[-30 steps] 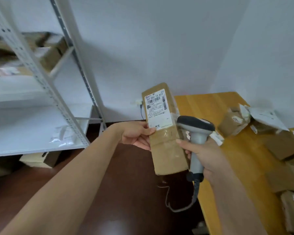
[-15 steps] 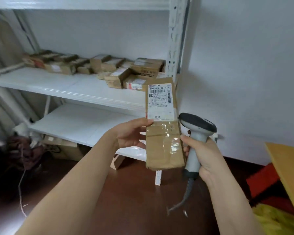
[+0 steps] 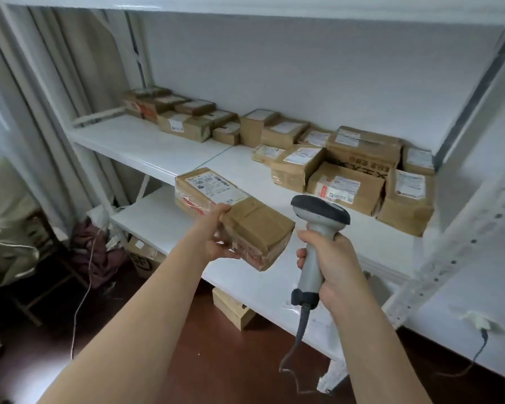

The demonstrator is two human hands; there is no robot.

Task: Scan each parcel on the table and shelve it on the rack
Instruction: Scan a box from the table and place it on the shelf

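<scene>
Half a second before, the left hand [image 3: 216, 237] had held the long brown parcel [image 3: 233, 212] upright, label facing the camera, in front of the rack; now the parcel lay tipped nearly flat, label up, and was reaching out over the near edge of the middle shelf [image 3: 146, 144]. The left fingers were curled under its near side, thumb on top, gripping it in the air, not yet resting on anything. The right hand [image 3: 330, 263] was wrapped firmly around the grip of the scanner [image 3: 318, 217], held just to the right of the parcel, its cable hanging down. Shelved parcels [image 3: 347, 173] crowded the far right of that shelf. This suggested scanning was done and placement was beginning.
</scene>
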